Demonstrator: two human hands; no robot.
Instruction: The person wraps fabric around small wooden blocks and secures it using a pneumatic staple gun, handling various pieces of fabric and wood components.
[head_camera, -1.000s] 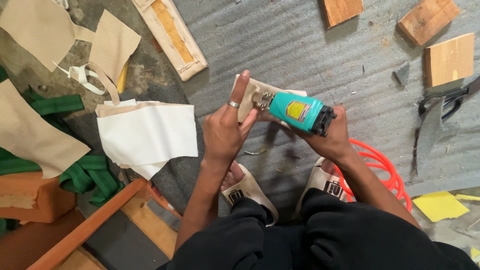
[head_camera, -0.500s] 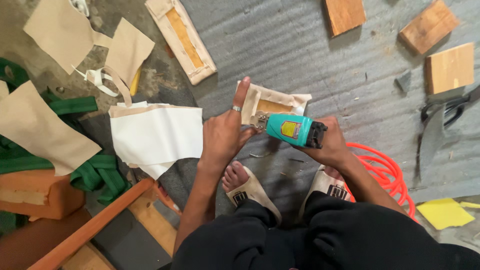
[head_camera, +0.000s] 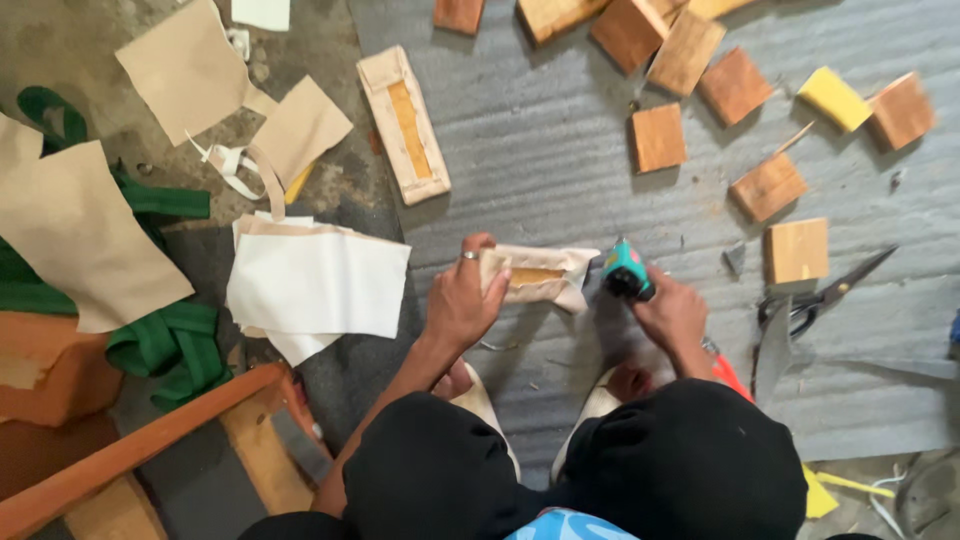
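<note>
Taking the fabric-wrapped block (head_camera: 535, 277) as the landmark: far to its left lie beige fabric pieces (head_camera: 80, 240) over a green strap (head_camera: 165, 340), and just left of it a folded white sheet (head_camera: 320, 285) rests on the floor. Up and to the left of the block lies a second, longer wrapped frame (head_camera: 405, 125). The left hand (head_camera: 462, 300) holds the block itself, its grip closed around the left end, thumb over the top edge, so that the block sits low over the grey mat (head_camera: 540, 150) in front of the person's feet. Touching the block's right end is the teal staple tool (head_camera: 626, 270), its nose against the folded cloth, with the right hand (head_camera: 672, 315) wrapped firmly round its handle. To do this step well, I would judge that the cloth should be pulled taut and flat under the nose, the tool kept square to the wood, and the left fingers kept clear of the firing line. Further right of the block lie bare wooden blocks (head_camera: 797, 250) and scissors (head_camera: 825, 295).
</note>
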